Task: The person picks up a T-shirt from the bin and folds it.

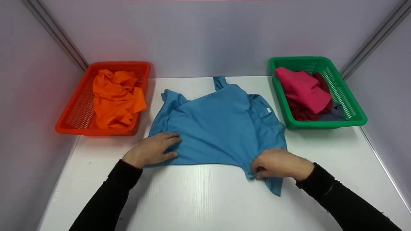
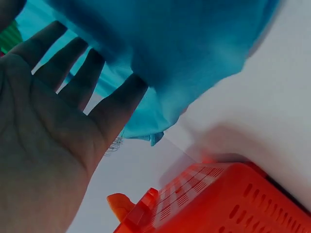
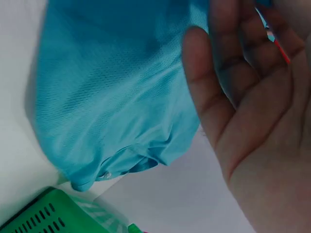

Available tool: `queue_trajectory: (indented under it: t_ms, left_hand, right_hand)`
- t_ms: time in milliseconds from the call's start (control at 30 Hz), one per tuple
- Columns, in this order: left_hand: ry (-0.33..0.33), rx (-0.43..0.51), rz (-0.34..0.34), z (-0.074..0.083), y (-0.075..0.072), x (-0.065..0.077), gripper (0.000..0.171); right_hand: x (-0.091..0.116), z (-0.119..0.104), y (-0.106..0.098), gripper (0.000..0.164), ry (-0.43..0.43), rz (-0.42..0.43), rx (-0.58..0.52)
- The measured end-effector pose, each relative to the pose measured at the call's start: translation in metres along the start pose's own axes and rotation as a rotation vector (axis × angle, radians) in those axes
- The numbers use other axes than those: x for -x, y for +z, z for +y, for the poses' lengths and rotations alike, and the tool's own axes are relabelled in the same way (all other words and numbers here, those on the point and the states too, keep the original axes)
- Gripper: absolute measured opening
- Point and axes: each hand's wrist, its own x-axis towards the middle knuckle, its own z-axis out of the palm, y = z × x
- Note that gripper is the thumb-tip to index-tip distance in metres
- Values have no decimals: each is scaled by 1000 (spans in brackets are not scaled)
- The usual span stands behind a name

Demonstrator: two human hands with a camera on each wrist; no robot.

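A blue shirt (image 1: pixel 215 125) lies spread but rumpled on the white table, with a small white tag (image 1: pixel 269 110) near its right side. My left hand (image 1: pixel 155 149) rests with fingers extended on its lower left part; in the left wrist view those fingers (image 2: pixel 77 73) touch the cloth. At the lower right edge my right hand (image 1: pixel 277 163) has curled fingers and pinches a bunched bit of the fabric. A loose flap of the shirt hangs below that hand toward me. The right wrist view shows the shirt (image 3: pixel 112 97) beside the bent fingers, their tips partly hidden.
An orange-red basket (image 1: pixel 72 128) with orange clothing (image 1: pixel 115 99) stands at the back left. At the back right is a green basket (image 1: pixel 324 125) holding pink cloth (image 1: pixel 305 89), dark red cloth and some grey-blue cloth. Pale walls (image 1: pixel 192 38) enclose the table on three sides.
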Motion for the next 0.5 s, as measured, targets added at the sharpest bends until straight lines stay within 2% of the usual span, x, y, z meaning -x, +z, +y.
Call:
queue_trajectory:
  t_ms: [67,133,300,400,500]
  left_hand:
    - [2,-29,8,1,-3,-2,53]
    - [0,-59,16,3,-6,-6,48]
    - [-30,-97,42,8,-15,-23,57]
    - [-54,-79,46,10,-20,-38,66]
    - [-70,-43,28,11,-22,-55,72]
  right_hand:
    - [-1,-2,-1,5,16,-13,-29]
    - [-4,-2,-5,9,38,19,-20]
    - [-21,8,-19,20,130,193,76]
    - [-38,22,-25,36,176,263,121]
    - [-58,38,-29,57,215,291,124]
